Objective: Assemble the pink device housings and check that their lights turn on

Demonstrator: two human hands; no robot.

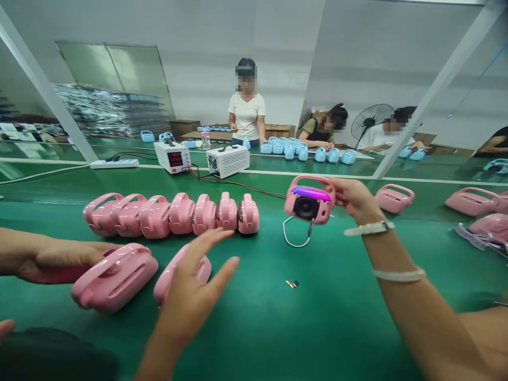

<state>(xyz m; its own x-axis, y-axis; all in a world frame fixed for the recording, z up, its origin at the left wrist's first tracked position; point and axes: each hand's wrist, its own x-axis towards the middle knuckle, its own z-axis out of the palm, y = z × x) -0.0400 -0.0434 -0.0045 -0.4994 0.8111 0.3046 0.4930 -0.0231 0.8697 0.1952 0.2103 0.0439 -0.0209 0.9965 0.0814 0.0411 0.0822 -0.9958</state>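
Right hand [351, 197] grips lit pink speaker [308, 202] above green table [278, 317].
Left hand [194, 286] spread open over another speaker [174, 278]; bare table room toward near edge.

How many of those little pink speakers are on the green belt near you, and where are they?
Standing in the row: 7
Lying under the left hand and a co-worker's hand: 2
Lit one held up in the right hand: 1
Lying off to the right: 4, though their edges overlap
Total: 14

Long green workbench [278, 328] under white walls [222, 47], slanted grey frame posts [432, 90], a standing fan [371, 120] behind.
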